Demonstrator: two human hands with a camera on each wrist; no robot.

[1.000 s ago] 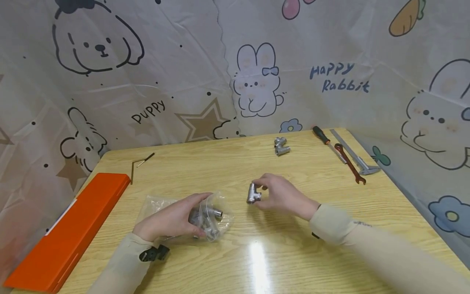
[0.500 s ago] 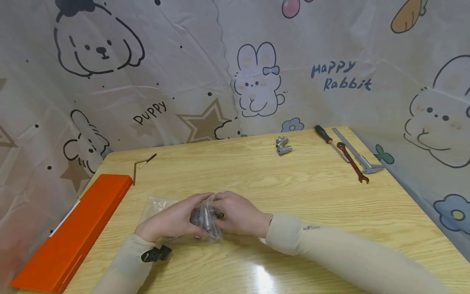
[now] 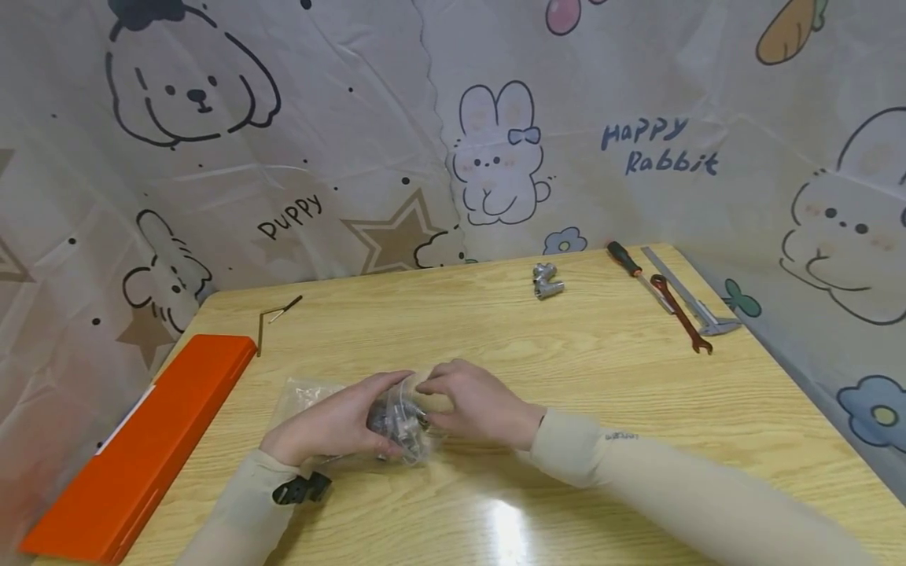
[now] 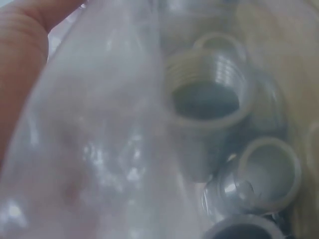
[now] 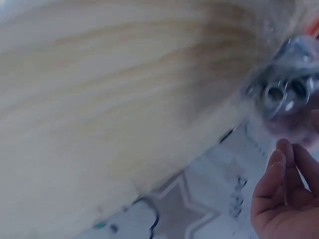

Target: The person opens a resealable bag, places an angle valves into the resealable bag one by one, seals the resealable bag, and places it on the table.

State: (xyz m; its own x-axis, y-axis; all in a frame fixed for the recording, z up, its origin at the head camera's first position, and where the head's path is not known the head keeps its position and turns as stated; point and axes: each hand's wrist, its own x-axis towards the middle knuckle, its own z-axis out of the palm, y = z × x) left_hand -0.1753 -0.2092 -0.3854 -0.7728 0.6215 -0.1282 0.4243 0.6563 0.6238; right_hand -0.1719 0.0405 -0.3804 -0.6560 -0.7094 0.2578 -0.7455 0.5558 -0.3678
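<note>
A clear plastic bag point(image 3: 307, 391) with several shiny metal pipe fittings point(image 3: 403, 424) in it lies on the table. My left hand point(image 3: 340, 420) grips the bag from its left side, thumb and fingers around the fittings. Threaded and smooth round openings of the fittings point(image 4: 207, 99) show through the film in the left wrist view. At the bag's right side is my right hand point(image 3: 481, 405), thumb and forefinger apart, with no fitting seen between them. In the right wrist view its bent fingers point(image 5: 271, 177) come close to the bag; contact cannot be told.
Metal tee fittings point(image 3: 547, 281) sit at the back. A screwdriver point(image 3: 624, 258), a red-brown wrench point(image 3: 683, 318) and a caliper point(image 3: 690, 299) lie at the right edge. An orange case point(image 3: 149, 448) and a thin bent metal tool point(image 3: 262, 330) are on the left.
My right hand brought a metal tee fitting from the right to the bag, then drew back slightly; the tee no longer shows in it. My left hand stays on the bag.
</note>
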